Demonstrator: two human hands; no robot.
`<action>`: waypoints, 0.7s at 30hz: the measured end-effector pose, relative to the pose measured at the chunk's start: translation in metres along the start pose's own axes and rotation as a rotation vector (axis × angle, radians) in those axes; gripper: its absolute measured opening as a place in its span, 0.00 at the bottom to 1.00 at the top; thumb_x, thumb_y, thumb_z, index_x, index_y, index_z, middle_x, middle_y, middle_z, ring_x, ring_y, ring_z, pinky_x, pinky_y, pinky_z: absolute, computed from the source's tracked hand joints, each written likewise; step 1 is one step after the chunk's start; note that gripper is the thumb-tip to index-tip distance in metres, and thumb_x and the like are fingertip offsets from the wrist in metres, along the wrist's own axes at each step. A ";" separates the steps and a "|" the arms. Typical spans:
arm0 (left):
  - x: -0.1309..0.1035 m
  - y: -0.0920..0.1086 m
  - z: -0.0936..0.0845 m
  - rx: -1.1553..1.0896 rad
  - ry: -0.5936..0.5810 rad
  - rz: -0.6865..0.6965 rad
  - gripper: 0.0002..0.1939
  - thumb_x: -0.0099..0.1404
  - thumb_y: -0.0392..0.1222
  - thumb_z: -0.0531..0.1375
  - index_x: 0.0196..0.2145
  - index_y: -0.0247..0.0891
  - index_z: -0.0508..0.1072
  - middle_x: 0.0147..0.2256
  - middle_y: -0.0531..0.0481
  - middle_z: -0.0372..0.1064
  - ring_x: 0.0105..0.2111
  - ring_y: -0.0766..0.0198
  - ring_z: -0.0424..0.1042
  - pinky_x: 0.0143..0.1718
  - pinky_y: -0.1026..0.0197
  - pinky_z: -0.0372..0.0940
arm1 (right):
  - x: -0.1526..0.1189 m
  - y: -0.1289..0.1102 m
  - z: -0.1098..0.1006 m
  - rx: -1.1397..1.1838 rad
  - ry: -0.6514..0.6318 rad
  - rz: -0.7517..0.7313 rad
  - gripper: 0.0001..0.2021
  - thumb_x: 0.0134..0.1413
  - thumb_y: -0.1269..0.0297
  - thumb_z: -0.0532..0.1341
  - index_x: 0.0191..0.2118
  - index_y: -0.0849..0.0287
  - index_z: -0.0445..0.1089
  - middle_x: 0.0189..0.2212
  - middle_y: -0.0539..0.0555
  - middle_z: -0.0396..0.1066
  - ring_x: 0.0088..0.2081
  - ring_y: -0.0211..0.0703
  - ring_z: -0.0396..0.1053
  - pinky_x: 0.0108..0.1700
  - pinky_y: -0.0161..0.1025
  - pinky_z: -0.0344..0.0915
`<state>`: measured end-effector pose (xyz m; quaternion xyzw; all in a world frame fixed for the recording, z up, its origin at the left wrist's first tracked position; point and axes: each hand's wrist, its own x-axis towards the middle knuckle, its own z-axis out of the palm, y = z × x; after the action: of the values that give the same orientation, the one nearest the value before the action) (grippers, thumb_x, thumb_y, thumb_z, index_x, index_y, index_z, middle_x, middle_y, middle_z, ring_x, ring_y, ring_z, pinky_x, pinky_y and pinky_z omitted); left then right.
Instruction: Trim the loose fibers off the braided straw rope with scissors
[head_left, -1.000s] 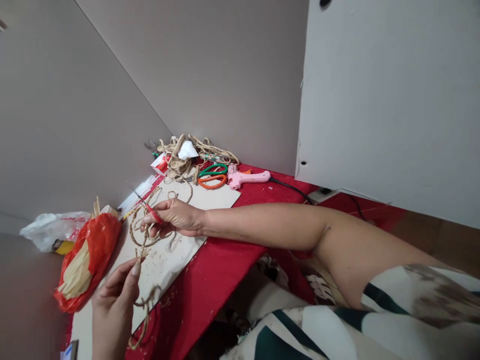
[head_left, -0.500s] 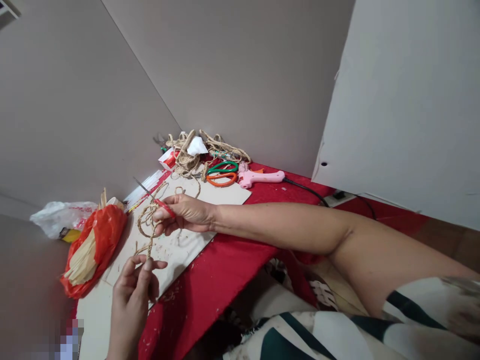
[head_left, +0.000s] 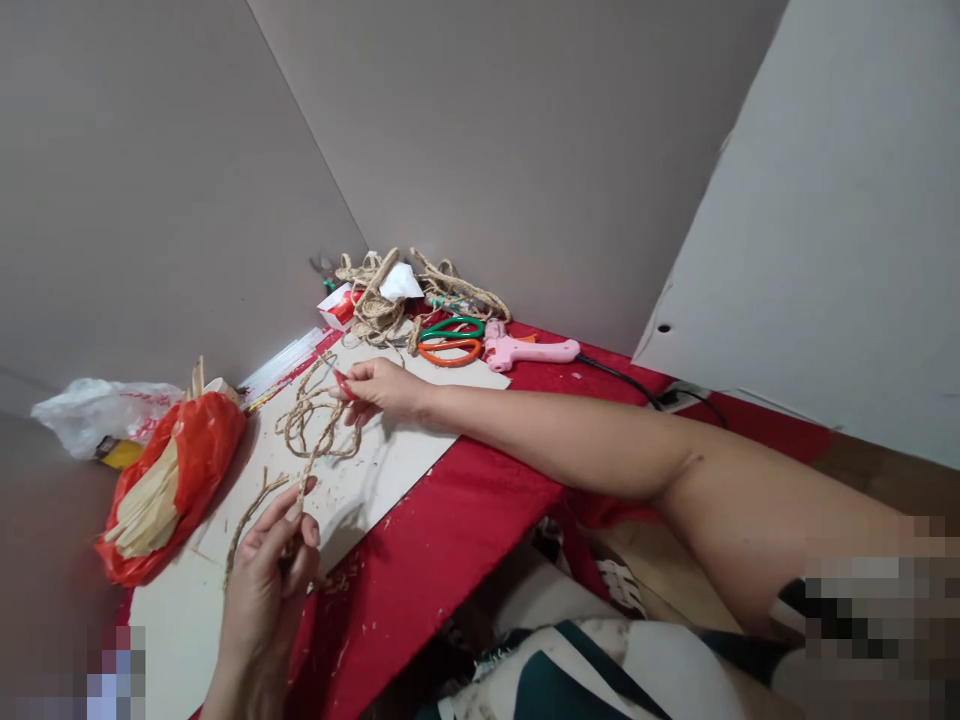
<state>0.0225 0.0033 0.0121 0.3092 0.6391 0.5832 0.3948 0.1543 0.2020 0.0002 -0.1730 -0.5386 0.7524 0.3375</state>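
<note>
I count two hands, both my own: one left hand (head_left: 274,545) and one right hand (head_left: 386,393). I have one pair of red scissors (head_left: 344,386), plus two handle loops, one green loop (head_left: 480,328) and one orange loop (head_left: 450,362); whether those make one pair or two, I cannot tell. I see one glue gun (head_left: 536,350), two plastic bags, one red bag (head_left: 217,430) and one white bag (head_left: 82,402), one box (head_left: 344,305) and one red cloth (head_left: 405,560). The rope (head_left: 305,475) is too tangled for me to number its pieces.
</note>
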 end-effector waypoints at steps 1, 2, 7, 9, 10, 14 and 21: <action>0.002 0.001 -0.003 0.010 0.031 0.022 0.19 0.55 0.43 0.66 0.44 0.37 0.71 0.20 0.56 0.65 0.11 0.79 0.46 0.14 0.72 0.42 | 0.000 -0.001 -0.001 -0.039 0.032 -0.026 0.15 0.44 0.62 0.68 0.23 0.62 0.61 0.16 0.45 0.66 0.19 0.33 0.68 0.22 0.29 0.62; 0.003 0.001 -0.006 0.022 0.068 0.047 0.19 0.55 0.43 0.66 0.44 0.36 0.72 0.20 0.57 0.66 0.12 0.78 0.47 0.14 0.72 0.45 | -0.001 -0.002 -0.001 -0.073 0.060 -0.057 0.15 0.43 0.63 0.69 0.23 0.62 0.61 0.16 0.44 0.64 0.19 0.32 0.67 0.22 0.28 0.60; 0.011 -0.008 -0.012 0.081 0.228 0.141 0.21 0.54 0.44 0.66 0.45 0.35 0.72 0.20 0.56 0.68 0.13 0.76 0.51 0.15 0.70 0.50 | -0.023 0.001 0.010 -0.570 -0.001 -0.335 0.16 0.45 0.58 0.64 0.18 0.62 0.60 0.15 0.43 0.60 0.20 0.28 0.58 0.26 0.29 0.53; 0.014 -0.014 -0.012 0.086 0.239 0.143 0.22 0.54 0.45 0.66 0.46 0.36 0.72 0.20 0.57 0.68 0.13 0.76 0.50 0.15 0.70 0.48 | -0.033 0.006 0.017 -0.992 -0.112 -0.397 0.17 0.45 0.56 0.62 0.17 0.62 0.61 0.16 0.46 0.62 0.21 0.30 0.56 0.26 0.32 0.48; 0.014 -0.017 -0.011 0.089 0.236 0.138 0.22 0.55 0.46 0.65 0.46 0.36 0.72 0.19 0.56 0.67 0.13 0.76 0.50 0.15 0.70 0.47 | -0.038 0.008 0.020 -1.144 -0.174 -0.414 0.16 0.46 0.55 0.61 0.18 0.61 0.64 0.17 0.47 0.65 0.21 0.31 0.57 0.26 0.33 0.47; 0.013 -0.024 -0.010 0.117 0.213 0.094 0.21 0.55 0.47 0.66 0.45 0.36 0.73 0.19 0.55 0.68 0.14 0.75 0.51 0.15 0.71 0.45 | -0.045 0.012 0.026 -1.484 -0.300 -0.376 0.18 0.49 0.50 0.57 0.25 0.61 0.71 0.25 0.54 0.74 0.26 0.38 0.65 0.26 0.35 0.46; 0.008 -0.029 -0.010 0.124 0.228 0.031 0.20 0.55 0.46 0.66 0.44 0.38 0.73 0.21 0.56 0.67 0.17 0.75 0.55 0.18 0.71 0.50 | -0.048 0.007 0.024 -1.642 -0.365 -0.370 0.21 0.51 0.49 0.55 0.31 0.63 0.75 0.28 0.59 0.75 0.28 0.46 0.70 0.26 0.37 0.46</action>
<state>0.0119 0.0017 -0.0176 0.2747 0.7098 0.5798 0.2908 0.1713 0.1508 -0.0031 -0.1480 -0.9775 0.0734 0.1308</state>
